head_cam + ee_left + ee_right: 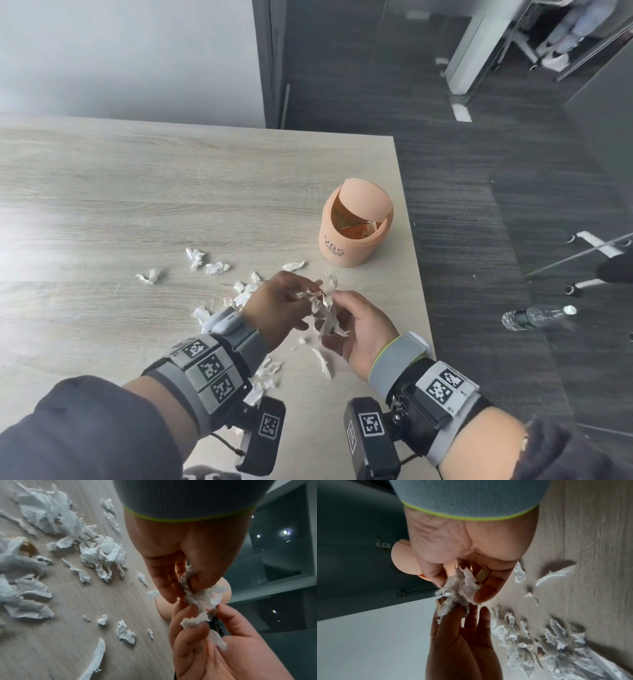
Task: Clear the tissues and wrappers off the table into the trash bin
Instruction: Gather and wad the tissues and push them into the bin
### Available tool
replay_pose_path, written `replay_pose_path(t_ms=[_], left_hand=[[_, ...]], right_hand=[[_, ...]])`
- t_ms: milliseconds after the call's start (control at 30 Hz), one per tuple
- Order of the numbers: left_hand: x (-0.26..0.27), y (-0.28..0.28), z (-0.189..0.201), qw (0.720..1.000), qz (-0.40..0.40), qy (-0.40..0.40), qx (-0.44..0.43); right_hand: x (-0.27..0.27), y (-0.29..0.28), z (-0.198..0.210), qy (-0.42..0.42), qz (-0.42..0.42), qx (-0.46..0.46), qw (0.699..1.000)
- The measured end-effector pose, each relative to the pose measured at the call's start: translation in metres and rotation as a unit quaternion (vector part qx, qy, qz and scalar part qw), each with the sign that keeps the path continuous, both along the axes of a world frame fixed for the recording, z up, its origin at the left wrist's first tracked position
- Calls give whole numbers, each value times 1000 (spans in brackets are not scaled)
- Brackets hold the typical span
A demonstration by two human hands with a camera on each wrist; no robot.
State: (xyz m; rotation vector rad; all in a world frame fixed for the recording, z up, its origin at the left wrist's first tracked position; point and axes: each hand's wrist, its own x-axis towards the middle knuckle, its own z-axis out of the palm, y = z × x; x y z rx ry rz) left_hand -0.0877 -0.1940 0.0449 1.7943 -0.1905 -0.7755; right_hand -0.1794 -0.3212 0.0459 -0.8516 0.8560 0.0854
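Both hands meet above the table's front right part and pinch one wad of torn white tissue scraps [322, 308]. My left hand [303, 298] pinches its upper end [188, 582] between thumb and fingers. My right hand [334, 318] curls round the lower part [197, 619]; a small tan wrapper piece [481, 574] lies against its palm. The peach trash bin [356, 226] stands beyond the hands near the table's right edge, its swing lid tipped open, with wrappers inside. Several more tissue scraps [205, 260] lie scattered on the table, left of and below the hands.
The wooden table [137, 192] ends just right of the bin, with dark floor beyond. A plastic water bottle [537, 317] lies on the floor, near a chair base [596, 260]. A gold-coloured thing [27, 546] shows under the tissue pile.
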Motion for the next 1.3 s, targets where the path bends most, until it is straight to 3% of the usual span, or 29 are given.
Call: replay_pose_path(t_ms=[133,267,433,633,767,900,1067,1167,1233,1300], left_hand=[[1,-4,4,996,-74,-38,16],[5,-6,0,994,-4,87,-64],[13,-4,2,985,19,134,-104],[16,-3,2,990,-58,121,-33],[21,-2,-1,997,-38,73,-3],[24,-4,-3,998,-18,48,21],[29,2,-3,997,-40,67,-28],[36,10,-3,995,-37,77,-46],[42,17,-7,997,-16,75,-25],[48,26,-12,997,3,74,13]], right_hand=[[3,-4,-3,-9,2,-35,999],[9,-11,-6,-25,-24,-58,998],[12,-15,-3,-40,-29,-51,997],[13,-15,-2,-18,-24,-86,996],[14,-11,-1,-18,46,-179,983],[17,-8,4,-18,75,-198,977],[27,-15,9,-21,69,-217,974],[39,-30,19,-56,32,-338,939],[47,-44,28,-82,13,-447,891],[54,-55,32,-85,11,-561,823]])
